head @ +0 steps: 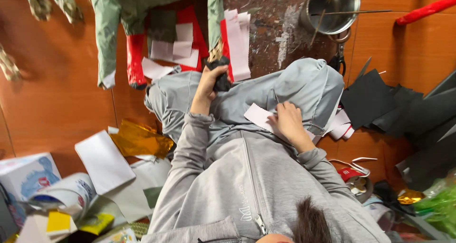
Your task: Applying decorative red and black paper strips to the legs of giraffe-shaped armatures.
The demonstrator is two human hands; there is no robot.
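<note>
A pale pink paper strip lies on the person's grey-trousered lap, just under the right hand, whose fingers press flat on its right end rather than closing around it. The left hand is farther up the leg, fingers wrapped tight around a black foot-like piece at the bottom of a paper figure in green, red and white that lies on the wooden floor.

More pink and white strips sit beside that figure, touching its red part. Beyond the knee stands a metal pot with a thin stick across its rim. Black paper sheets crowd the floor's right edge, with green foil at the lower right corner. Gold foil, a white sheet and a white printed box fill the lower left. Bare floor shows only at the left, between the figure and that pile.
</note>
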